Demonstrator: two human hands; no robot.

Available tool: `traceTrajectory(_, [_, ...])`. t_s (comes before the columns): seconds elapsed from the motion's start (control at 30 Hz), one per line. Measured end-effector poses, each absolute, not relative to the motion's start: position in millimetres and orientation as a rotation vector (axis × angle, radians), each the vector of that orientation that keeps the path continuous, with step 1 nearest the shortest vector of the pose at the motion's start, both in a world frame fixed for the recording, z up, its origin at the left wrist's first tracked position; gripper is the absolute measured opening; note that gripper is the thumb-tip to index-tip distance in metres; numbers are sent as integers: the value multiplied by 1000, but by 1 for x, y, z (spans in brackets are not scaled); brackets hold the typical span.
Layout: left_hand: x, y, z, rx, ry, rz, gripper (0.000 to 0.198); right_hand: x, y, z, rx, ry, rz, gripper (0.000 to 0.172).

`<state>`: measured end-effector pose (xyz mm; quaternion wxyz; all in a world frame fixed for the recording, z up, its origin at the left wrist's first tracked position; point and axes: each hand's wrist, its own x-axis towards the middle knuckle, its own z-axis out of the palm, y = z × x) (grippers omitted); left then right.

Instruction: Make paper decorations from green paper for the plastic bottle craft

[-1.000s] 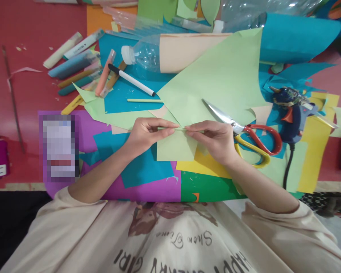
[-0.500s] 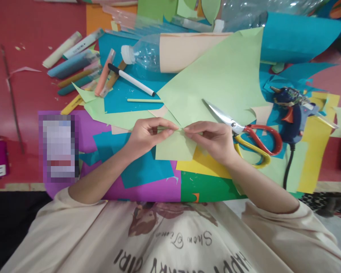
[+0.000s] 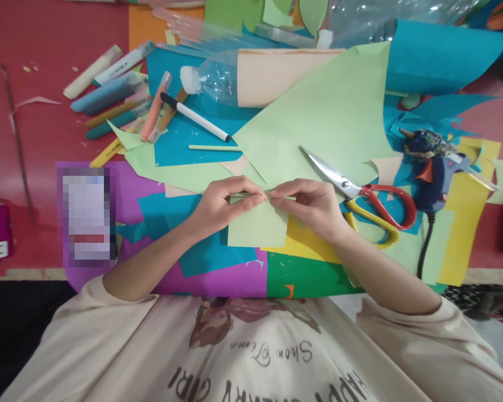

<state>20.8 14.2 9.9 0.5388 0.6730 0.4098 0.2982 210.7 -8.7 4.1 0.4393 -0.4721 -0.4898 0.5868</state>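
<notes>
A small piece of light green paper [image 3: 257, 228] hangs below my fingertips, its upper edge pinched between both hands. My left hand [image 3: 230, 202] is closed, thumb and fingers pressed together at that edge. From the other side my right hand [image 3: 308, 202] pinches the same edge, and the two sets of fingertips nearly touch. The exact fold at the fingers is too small to make out. Just right of my right hand lie scissors [image 3: 362, 192] with one red and one yellow handle, blades apart. A large light green sheet [image 3: 322, 117] spreads beyond my hands.
A plastic bottle [image 3: 218, 78] wrapped in peach paper lies behind. Several markers [image 3: 109, 92] are heaped at the left, with a white marker [image 3: 199, 118] nearer the middle. A glue gun [image 3: 433, 173] rests at the right. A pixelated phone-like rectangle [image 3: 88, 215] lies on purple paper.
The small green paper's lower edge has come slightly nearer to me and sits straighter. My left fingertips have shifted a little right and down; both hands keep pinching. Other things stay put.
</notes>
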Motion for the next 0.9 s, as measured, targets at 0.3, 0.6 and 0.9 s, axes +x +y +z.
traceTrajectory(0.3, [21,14,11,1566,1053,658,26,211,-8,5,-1163,-1219,1472,8])
traceTrajectory(0.6, [21,13,11,1582,1104,750,19,213,-5,10,-1212,-1166,1616,30])
traceTrajectory(0.9, [21,13,11,1583,1092,737,21,214,-5,9,-1278,-1242,1465,11])
